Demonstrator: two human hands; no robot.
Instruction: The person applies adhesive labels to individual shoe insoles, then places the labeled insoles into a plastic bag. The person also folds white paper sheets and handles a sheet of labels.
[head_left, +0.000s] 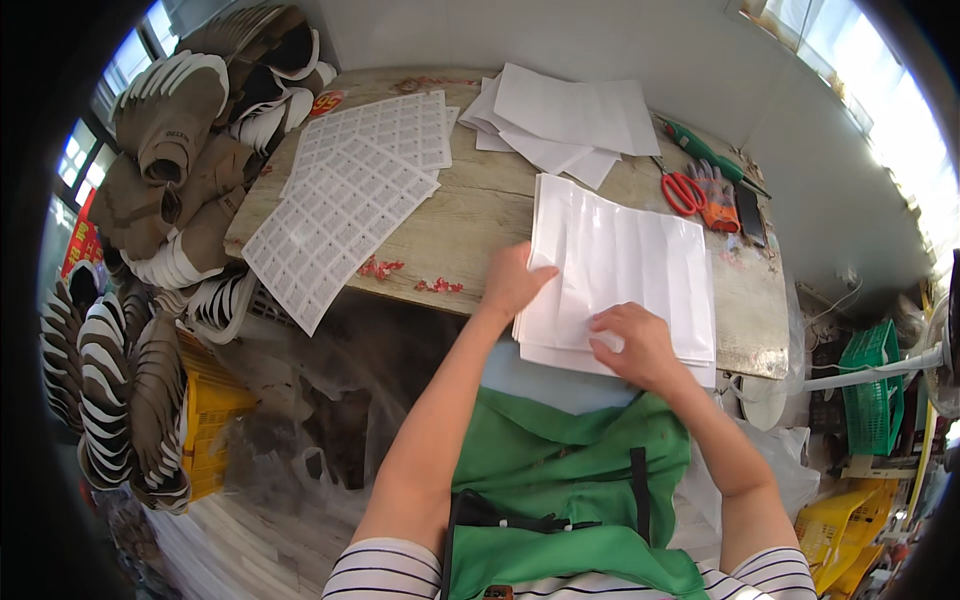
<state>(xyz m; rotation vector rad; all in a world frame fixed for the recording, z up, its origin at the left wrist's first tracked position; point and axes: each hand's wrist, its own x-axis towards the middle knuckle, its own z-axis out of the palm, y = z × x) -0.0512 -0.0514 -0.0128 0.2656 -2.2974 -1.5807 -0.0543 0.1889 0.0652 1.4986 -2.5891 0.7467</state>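
Note:
A stack of glossy white sheets (645, 255) lies on the wooden table at its front edge, partly overhanging it. My left hand (517, 281) rests at the stack's left edge, thumb over the top sheet; whether it grips the sheets is unclear. Over the lower part of the same stack is my right hand (636, 345), fingers curled and spread, with nothing visibly held. Printed label sheets (341, 225) fan out on the table's left side, one corner hanging over the front. More white sheets (577, 112) lie in a loose pile at the back.
Red-handled scissors (683, 193), a green corded tool (705, 154), an orange-and-grey work glove (720, 202) and a dark phone-like object (750, 215) lie at the right of the table (465, 202). Stacked brown shoe uppers (176, 112) crowd the left, above a yellow crate (214, 412).

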